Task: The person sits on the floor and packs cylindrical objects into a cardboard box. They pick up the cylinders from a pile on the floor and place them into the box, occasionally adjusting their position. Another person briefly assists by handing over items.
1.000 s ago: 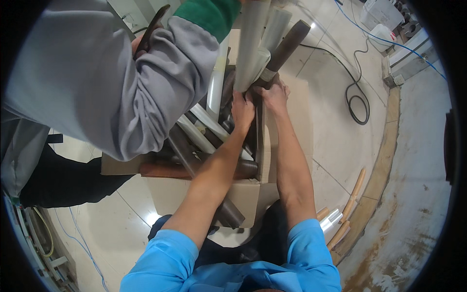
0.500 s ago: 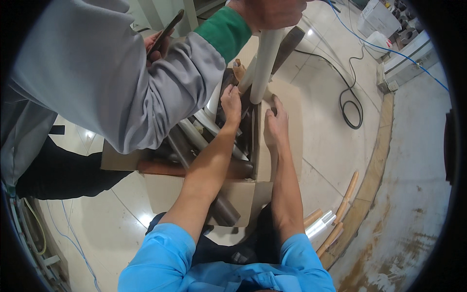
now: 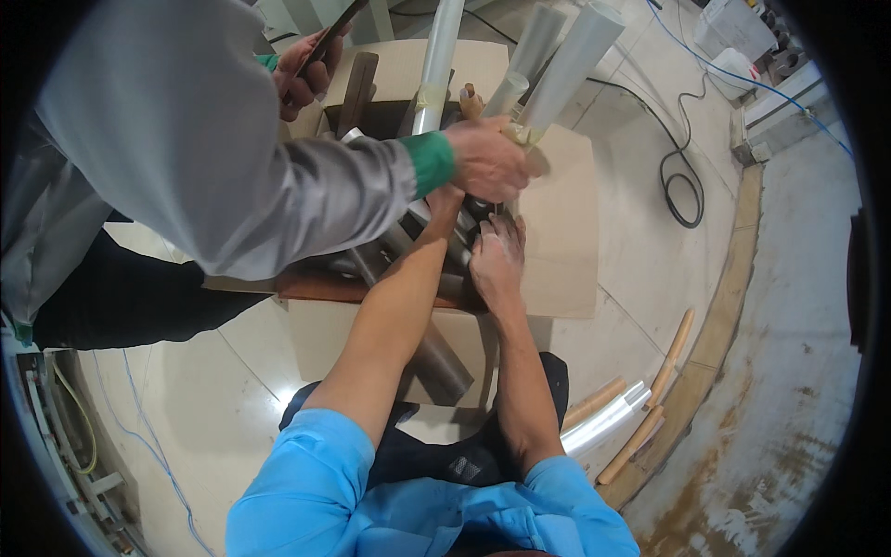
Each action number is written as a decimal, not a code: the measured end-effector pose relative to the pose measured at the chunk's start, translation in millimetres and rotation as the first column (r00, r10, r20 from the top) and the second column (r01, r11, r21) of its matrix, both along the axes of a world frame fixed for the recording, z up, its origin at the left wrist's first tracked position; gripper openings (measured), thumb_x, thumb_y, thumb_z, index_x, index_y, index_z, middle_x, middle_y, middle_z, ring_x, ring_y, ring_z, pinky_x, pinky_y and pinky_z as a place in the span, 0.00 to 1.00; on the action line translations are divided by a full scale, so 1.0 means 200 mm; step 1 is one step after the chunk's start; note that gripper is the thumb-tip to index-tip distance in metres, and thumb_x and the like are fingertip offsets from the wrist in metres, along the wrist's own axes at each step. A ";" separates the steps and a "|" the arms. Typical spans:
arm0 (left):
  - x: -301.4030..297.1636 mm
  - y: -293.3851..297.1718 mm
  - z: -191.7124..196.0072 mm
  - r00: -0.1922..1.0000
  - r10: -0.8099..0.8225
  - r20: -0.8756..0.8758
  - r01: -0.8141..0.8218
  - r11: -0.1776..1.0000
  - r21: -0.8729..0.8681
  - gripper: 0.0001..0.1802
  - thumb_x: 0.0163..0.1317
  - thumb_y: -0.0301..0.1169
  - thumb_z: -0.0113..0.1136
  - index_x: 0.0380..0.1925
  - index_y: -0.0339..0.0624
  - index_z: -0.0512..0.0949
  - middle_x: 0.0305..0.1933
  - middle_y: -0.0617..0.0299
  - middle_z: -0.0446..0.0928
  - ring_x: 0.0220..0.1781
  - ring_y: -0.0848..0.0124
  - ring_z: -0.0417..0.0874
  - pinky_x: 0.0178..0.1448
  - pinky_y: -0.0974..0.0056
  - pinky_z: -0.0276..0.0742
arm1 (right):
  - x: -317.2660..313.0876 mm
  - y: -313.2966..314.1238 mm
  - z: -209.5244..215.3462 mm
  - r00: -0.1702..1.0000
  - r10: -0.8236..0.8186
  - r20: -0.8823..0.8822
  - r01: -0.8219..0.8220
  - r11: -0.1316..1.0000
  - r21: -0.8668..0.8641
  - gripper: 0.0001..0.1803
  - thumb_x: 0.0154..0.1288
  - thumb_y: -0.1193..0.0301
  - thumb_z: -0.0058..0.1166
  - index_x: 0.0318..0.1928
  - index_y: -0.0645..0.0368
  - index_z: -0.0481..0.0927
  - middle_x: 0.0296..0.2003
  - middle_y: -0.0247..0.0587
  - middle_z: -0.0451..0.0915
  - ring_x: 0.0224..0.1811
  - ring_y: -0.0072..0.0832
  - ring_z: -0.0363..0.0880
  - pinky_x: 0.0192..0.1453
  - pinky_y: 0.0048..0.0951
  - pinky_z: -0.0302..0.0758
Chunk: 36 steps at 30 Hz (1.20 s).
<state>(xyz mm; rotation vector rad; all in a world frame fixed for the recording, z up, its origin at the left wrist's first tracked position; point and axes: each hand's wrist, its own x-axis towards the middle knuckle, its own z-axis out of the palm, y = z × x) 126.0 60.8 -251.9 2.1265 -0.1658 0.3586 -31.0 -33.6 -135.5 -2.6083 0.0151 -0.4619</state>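
A cardboard box [image 3: 394,325] full of tubes stands in front of me. My left hand [image 3: 445,199] reaches into it, its fingers hidden behind a co-worker's hand [image 3: 490,160] with a green cuff. Close by on the right, my right hand [image 3: 498,258] is at the box's inner right side, fingers bent down round something dark I cannot make out. The co-worker's blurred hand is beside a pale translucent tube [image 3: 575,70] standing up from the box, with tape near its lower end. A brown tube [image 3: 436,362] juts over the near side, and a reddish-brown tube [image 3: 325,285] lies inside.
The co-worker's other hand holds a dark flat object [image 3: 329,37]. A cardboard flap [image 3: 561,223] spreads to the right. Silver tubing [image 3: 608,418] and orange-brown tubes [image 3: 673,357] lie by the wall. A black cable [image 3: 685,190] coils on the tiled floor.
The co-worker's hand has come down from the tube tops to beside my hands. My right hand has moved from the flap to the box's inner side. The upright tubes have spread apart.
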 end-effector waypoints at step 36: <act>-0.16 0.05 0.42 0.656 -0.079 -0.751 0.755 0.089 0.650 0.21 0.54 0.38 0.57 0.49 0.50 0.83 0.55 0.54 0.81 0.58 0.60 0.81 0.60 0.56 0.75 | 0.26 0.04 -0.37 0.524 -0.004 -0.851 0.327 0.924 0.197 0.38 0.56 0.43 0.52 0.52 0.67 0.80 0.57 0.60 0.75 0.63 0.51 0.72 0.65 0.41 0.69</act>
